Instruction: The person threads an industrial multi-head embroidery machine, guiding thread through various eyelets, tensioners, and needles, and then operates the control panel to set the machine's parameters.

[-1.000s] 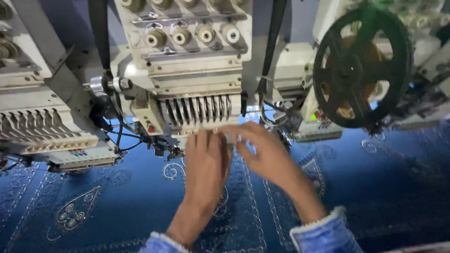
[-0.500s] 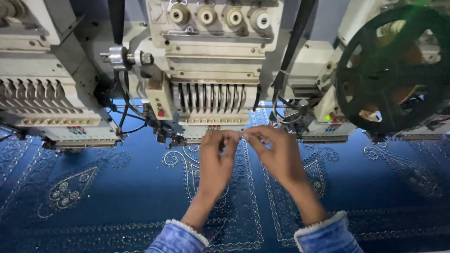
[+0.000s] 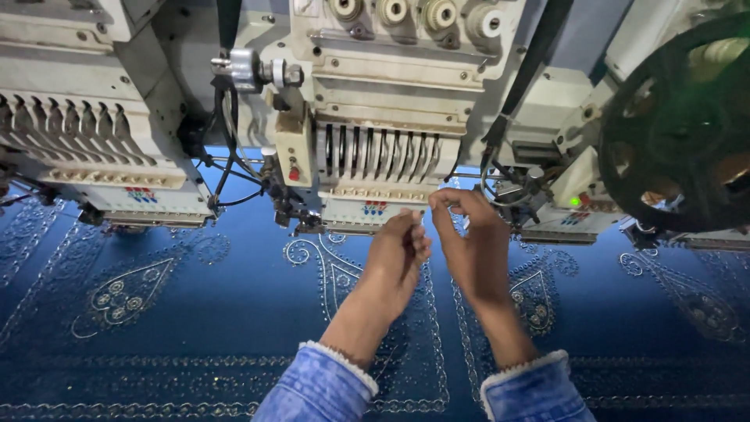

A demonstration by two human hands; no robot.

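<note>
Both hands (image 3: 437, 246) just below needle head (image 3: 375, 176), fabric (image 3: 195, 312) open around.

Even, cool indoor light, soft shadows under the machine heads (image 3: 375, 117), sharp centre, slight wide-angle stretch at edges.

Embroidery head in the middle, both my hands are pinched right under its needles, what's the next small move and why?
Probably raise the right hand slightly toward the needle row. Both it and the left hand are pinched just below the embroidery head, above the blue fabric; any thread is too fine to see.
</note>
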